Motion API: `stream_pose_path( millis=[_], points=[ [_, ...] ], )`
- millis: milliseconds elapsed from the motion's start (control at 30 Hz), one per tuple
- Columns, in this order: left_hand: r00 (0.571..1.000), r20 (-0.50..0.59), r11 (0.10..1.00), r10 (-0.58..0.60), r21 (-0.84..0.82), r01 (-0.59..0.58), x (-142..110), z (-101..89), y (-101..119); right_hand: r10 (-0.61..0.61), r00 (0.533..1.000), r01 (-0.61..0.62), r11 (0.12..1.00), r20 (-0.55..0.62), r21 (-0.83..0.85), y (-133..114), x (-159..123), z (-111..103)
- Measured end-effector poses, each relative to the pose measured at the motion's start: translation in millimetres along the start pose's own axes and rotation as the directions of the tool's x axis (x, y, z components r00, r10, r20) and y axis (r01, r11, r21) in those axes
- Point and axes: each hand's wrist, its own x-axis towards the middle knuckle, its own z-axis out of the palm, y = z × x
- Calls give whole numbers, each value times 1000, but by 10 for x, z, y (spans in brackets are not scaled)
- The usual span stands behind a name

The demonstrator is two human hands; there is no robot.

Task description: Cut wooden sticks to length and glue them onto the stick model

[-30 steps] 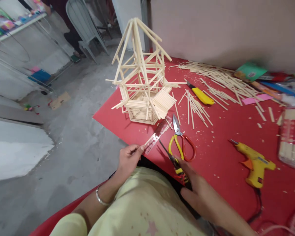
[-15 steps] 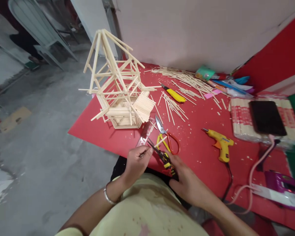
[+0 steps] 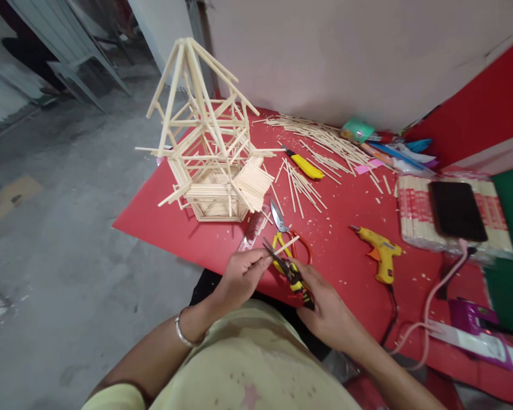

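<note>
Foremost, at the near edge of the red surface (image 3: 337,250), your right grip (image 3: 325,307) is wrapped round the handles of the black-and-yellow pliers (image 3: 294,278). Your left grip (image 3: 241,279), just to the left, pinches a thin wooden stick (image 3: 289,244) between thumb and fingers; its free end slants toward the far right, above the scissors (image 3: 281,226). The stick crosses the pliers' jaws, whose tips stand slightly apart; whether both edges bear on the wood cannot be told at this scale.

The step in hand appears to be trimming, with the stick presented to the tool for a cut. The next move would call for you to settle where the jaws meet the wood, keep the left pinch steady and squeeze the handles evenly, since a light offcut might spring away.

Just beyond lie the scissors, with one yellow and one red handle, and to their left a clear ruler (image 3: 253,228). To the right, well apart from both grips, lies the yellow glue gun (image 3: 380,253), its nozzle toward the far left. Farther off, on the left, stands a stick frame (image 3: 209,192) with a peaked top. To its right lie a fan of short sticks (image 3: 299,185) and a yellow utility knife (image 3: 305,165); farthest, a heap of loose sticks (image 3: 320,139) spreads near the wall (image 3: 316,68).
</note>
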Motion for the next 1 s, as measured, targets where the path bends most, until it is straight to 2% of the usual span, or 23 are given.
stream_pose_path(
  millis=[67, 133, 233, 333, 400, 533, 633, 700, 800, 867, 933, 1000],
  points=[
    [980, 107, 962, -167, -199, 186, 5, -2, 3, -35, 999, 35, 999, 11, -7, 25, -6, -21],
    [939, 209, 875, -274, -352, 334, 11, -4, 1, -57, 998, 57, 998, 13, -8, 49, -16, -29],
    [892, 310, 770, -330, -458, 444, 18, -18, -8, -78, 997, 78, 997, -11, -1, 70, -29, -21],
    [865, 378, 718, -329, -495, 489, 24, -37, -18, -67, 998, 67, 998, -9, -9, 65, -31, -19],
    [875, 359, 719, -326, -506, 476, 34, -40, -18, -41, 999, 41, 999, 14, -12, 51, -32, -29],
    [920, 205, 787, -335, -475, 393, 60, -32, 4, -20, 998, 19, 999, 56, 29, 15, -60, -65],
    [949, 100, 867, -300, -385, 315, 73, -34, 15, 18, 998, -24, 995, 57, 98, -23, -87, -105],
    [966, 71, 918, -250, -301, 260, 73, -43, 7, 74, 993, -91, 977, 95, 191, -49, -100, -137],
    [981, 88, 952, -172, -243, 188, 61, -64, -29, 176, 957, -264, 859, 232, 439, -59, -124, -173],
    [988, 105, 957, -117, -253, 140, 54, -80, -66, 212, 901, -411, 697, 378, 588, -42, -146, -175],
    [991, 104, 959, -82, -261, 106, 56, -94, -116, 196, 840, -525, 529, 505, 667, -19, -159, -163],
    [991, 68, 950, -112, -284, 127, 70, -103, -173, 191, 809, -583, 382, 556, 718, -10, -137, -152]
  ],
)
